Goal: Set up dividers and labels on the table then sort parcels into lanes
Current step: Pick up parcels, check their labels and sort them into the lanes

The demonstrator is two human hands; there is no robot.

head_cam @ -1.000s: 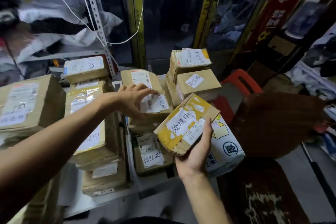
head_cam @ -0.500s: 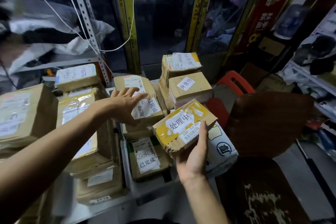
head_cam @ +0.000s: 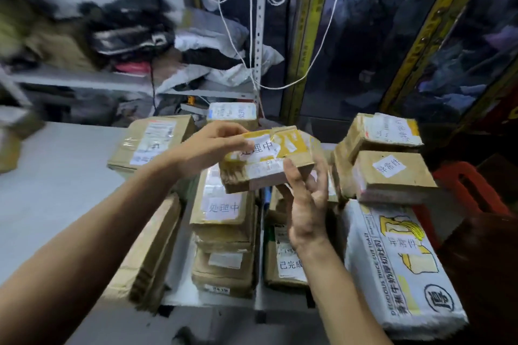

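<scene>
A small cardboard parcel (head_cam: 291,145) with yellow tape and a white handwritten label hangs above the middle stack. My left hand (head_cam: 207,148) grips its upper left edge. Lower down, my right hand (head_cam: 305,210) has its thumb on the parcel's front face and its fingers spread under the right end. Directly below is a stack of brown parcels (head_cam: 224,207) whose top one bears the same kind of label. To the right of that stack lies a flat parcel (head_cam: 288,263) with a different label, partly hidden by my right wrist.
A white toast bag (head_cam: 398,269) lies at the right with two labelled boxes (head_cam: 392,176) behind it. A large box (head_cam: 151,145) and a flat leaning box (head_cam: 151,249) sit left of the stacks on the white table (head_cam: 56,176). A red stool (head_cam: 465,185) stands at the right; cords (head_cam: 252,36) hang from a shelf post.
My left hand left the middle parcels and took the upper left edge of the yellow-taped parcel. The parcel moved up and left over the middle stack. The view swung left.
</scene>
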